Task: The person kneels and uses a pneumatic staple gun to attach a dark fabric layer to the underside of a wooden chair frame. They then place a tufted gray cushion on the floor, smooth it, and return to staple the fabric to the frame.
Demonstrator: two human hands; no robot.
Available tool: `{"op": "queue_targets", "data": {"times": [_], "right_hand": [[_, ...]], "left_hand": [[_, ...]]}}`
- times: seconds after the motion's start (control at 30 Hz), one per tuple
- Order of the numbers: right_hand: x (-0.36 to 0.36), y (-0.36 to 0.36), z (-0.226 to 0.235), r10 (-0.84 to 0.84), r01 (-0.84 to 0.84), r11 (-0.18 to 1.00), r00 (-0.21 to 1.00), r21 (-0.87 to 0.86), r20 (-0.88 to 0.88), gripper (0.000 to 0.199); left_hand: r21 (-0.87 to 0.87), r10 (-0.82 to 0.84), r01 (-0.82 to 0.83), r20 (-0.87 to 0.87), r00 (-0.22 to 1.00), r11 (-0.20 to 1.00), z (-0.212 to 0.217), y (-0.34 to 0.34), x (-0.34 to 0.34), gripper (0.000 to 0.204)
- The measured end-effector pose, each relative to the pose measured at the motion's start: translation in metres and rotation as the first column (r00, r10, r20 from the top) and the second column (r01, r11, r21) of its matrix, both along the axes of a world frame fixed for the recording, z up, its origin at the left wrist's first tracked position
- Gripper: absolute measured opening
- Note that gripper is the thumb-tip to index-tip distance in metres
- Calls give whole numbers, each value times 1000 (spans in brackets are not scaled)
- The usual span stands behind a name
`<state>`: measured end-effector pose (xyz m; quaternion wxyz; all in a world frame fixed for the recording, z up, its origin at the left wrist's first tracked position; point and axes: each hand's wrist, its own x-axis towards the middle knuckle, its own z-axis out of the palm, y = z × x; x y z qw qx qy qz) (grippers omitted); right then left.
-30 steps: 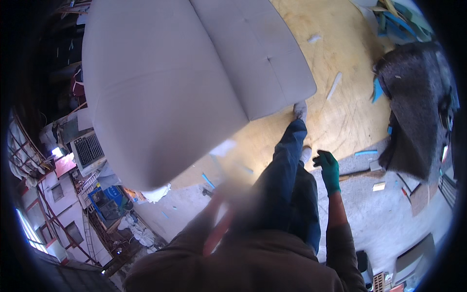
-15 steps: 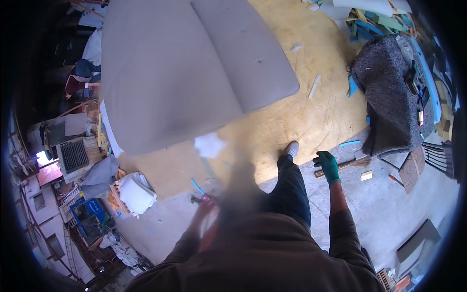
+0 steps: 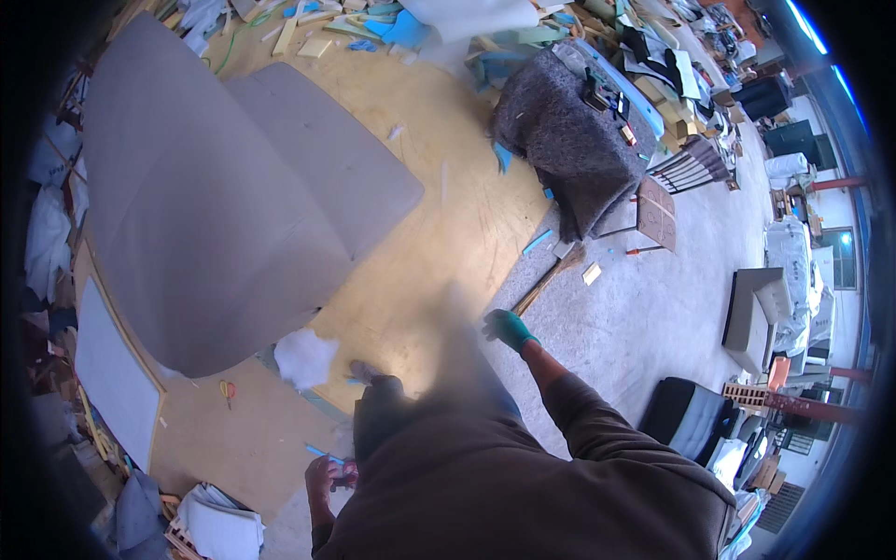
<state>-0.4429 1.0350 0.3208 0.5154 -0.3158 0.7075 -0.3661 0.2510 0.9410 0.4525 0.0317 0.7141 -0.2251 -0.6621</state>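
My left hand point(image 3: 319, 478) is low in the view, its fingers closed around a small red and dark tool point(image 3: 346, 473) whose kind is unclear. On my right hand point(image 3: 509, 329) is a green glove; the fingers look loosely apart with nothing visible in them. Close by that hand lies a straw broom point(image 3: 553, 278), its handle end partly behind the glove. In front of me a large grey padded sheet point(image 3: 224, 205) rests on a yellowish-tan surface point(image 3: 411, 261). A white wad of fluffy padding point(image 3: 306, 359) sits at the sheet's near edge. A blurred patch hides part of my legs.
Yellow-handled scissors point(image 3: 227, 392) lie left of the wad. A dark fuzzy blanket point(image 3: 560, 121) covers something at the far right, beside a box point(image 3: 656, 213) and chair point(image 3: 695, 163). Foam scraps point(image 3: 401, 30) pile up at the back. A black tufted cushion point(image 3: 691, 411) stands right.
My view has swung to the right, so the grey sheet sits further left and more of the right-hand room shows. The scissors have come into sight. My left hand still grips the tool.
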Motion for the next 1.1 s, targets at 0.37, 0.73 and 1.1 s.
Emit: {"op": "queue_targets", "data": {"times": [0.37, 0.73, 1.1], "right_hand": [[92, -64, 46, 502, -811, 586, 358, 4, -787, 28], [-68, -224, 6, 714, -754, 656, 616, 11, -333, 26], [126, -326, 59, 835, -968, 148, 233, -204, -499, 20]], "left_hand": [[-535, -269, 429, 352, 897, 728, -4, 25, 66, 29], [-262, 526, -493, 71, 847, 829, -6, 200, -82, 39], [-175, 270, -226, 294, 917, 958, 28, 256, -178, 40]]}}
